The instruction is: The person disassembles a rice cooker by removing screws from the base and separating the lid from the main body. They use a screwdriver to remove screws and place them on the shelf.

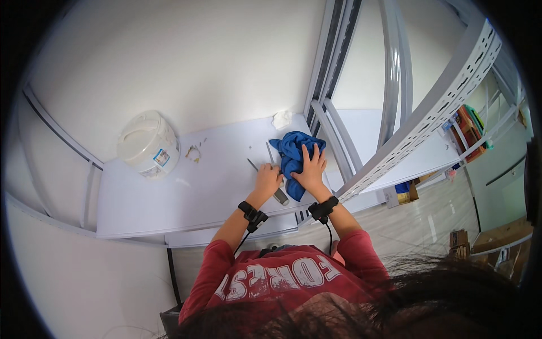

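A crumpled blue cloth (293, 148) lies near the right end of the white shelf. My right hand (312, 169) rests on its right side, fingers spread and thumb apart. Just left of the cloth, my left hand (268, 181) is bent over at the shelf surface with its fingers curled; what is between them is hidden. A grey handle (280, 196) shows below my left hand. A thin dark shaft (252, 164) sticks out above it on the left, and a second slim strip (268, 150) lies beside the cloth. Whether these parts join is hidden.
On the left of the white shelf (209, 209) stands a white lidded bucket (149, 146). Small bits (194, 152) lie beside it, and a crumpled white tissue (282, 118) is at the back. A perforated metal upright (420, 124) rises on the right, close to my right arm.
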`<state>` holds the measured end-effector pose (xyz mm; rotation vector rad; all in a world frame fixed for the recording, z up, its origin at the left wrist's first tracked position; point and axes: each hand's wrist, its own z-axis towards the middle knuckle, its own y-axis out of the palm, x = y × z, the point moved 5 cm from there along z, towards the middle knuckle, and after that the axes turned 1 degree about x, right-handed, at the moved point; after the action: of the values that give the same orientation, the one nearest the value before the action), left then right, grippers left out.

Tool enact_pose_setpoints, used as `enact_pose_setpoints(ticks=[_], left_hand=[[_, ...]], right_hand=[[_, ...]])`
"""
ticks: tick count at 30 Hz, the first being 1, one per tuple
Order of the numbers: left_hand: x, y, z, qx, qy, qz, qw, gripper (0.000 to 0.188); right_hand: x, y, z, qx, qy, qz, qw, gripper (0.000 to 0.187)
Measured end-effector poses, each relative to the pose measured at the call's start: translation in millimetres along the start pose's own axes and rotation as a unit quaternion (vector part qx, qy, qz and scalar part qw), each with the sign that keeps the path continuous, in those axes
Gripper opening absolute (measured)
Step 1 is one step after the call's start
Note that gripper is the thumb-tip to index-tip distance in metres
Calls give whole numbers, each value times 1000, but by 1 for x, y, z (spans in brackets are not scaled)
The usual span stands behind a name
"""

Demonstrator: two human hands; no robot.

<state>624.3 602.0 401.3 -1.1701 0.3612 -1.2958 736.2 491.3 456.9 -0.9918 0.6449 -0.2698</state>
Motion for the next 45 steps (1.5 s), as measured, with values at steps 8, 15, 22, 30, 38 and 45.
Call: enact_pose_setpoints(ticks=[8, 15, 22, 30, 38, 45], left_hand=[[2, -17, -43, -108, -138, -75, 982, 58], [8, 0, -55, -127, -98, -151, 975, 63], [8, 4, -52, -143, -142, -195, 960, 61], [-12, 21, -43, -55, -170, -187, 966, 59], [-23, 21, -9, -8, -99, -185, 978, 47], [-58, -5, -23, 34, -108, -233, 966, 32]], right_hand=[[-37, 28, -33, -42, -269, 136, 953, 29], [-35, 52, -45, -136, -230, 69, 961, 35], [-30, 54, -51, -118, -227, 96, 962, 36], [-32, 49, -56, -108, -218, 116, 963, 39], [-39, 55, -51, -121, -203, 97, 967, 44], [-88, 51, -39, -68, -285, 108, 950, 44]])
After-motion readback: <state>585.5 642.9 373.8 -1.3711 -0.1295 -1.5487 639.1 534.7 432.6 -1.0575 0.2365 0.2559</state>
